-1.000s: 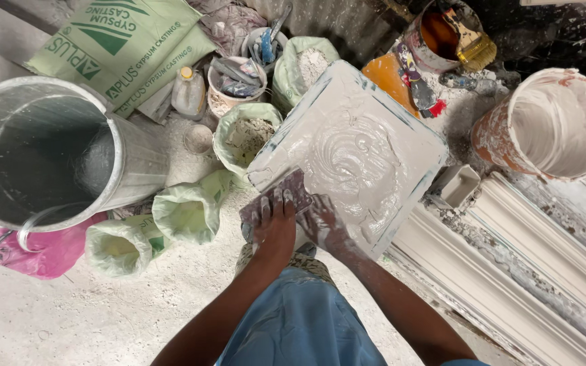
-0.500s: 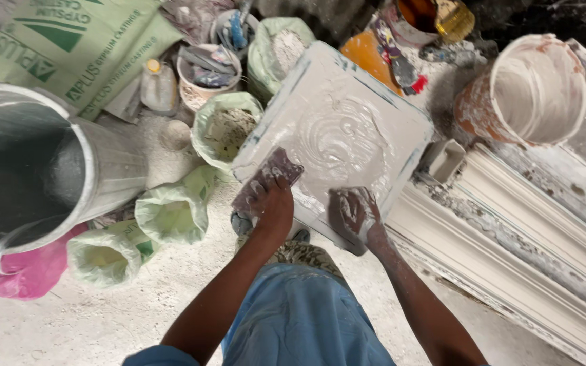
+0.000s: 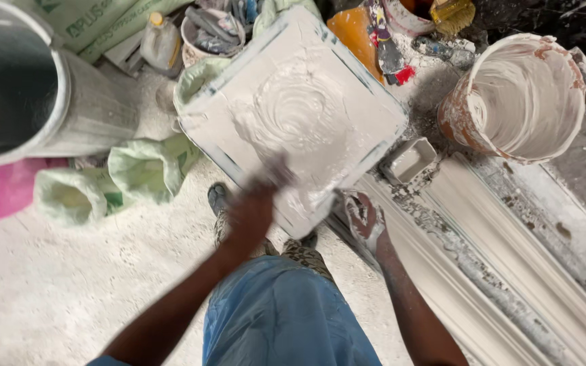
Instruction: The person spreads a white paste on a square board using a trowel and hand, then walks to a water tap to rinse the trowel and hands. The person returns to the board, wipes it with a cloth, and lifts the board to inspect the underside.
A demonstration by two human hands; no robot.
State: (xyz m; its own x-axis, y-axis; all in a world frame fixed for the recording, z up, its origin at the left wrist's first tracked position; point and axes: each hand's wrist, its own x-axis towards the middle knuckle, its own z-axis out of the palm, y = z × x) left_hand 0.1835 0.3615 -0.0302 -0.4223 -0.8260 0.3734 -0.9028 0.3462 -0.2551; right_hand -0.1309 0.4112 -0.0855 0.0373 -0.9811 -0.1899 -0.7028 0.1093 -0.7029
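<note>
Left to right: grey bucket (image 3: 28,88) at the floor's left edge; green sacks (image 3: 137,169); left hand (image 3: 256,203), blurred, fingers flat on the square plaster mould (image 3: 293,112); right hand (image 3: 366,218), open, beside the mould's near corner; plaster-smeared bucket (image 3: 523,95), white cornice (image 3: 510,251).

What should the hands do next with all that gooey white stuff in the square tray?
Probably bring the right hand back onto the wet plaster and smooth it. The left hand is on the near part of the square mould, while the right one hangs just off its edge, coated white. The middle shows swirl ridges, so the surface looks uneven.
</note>
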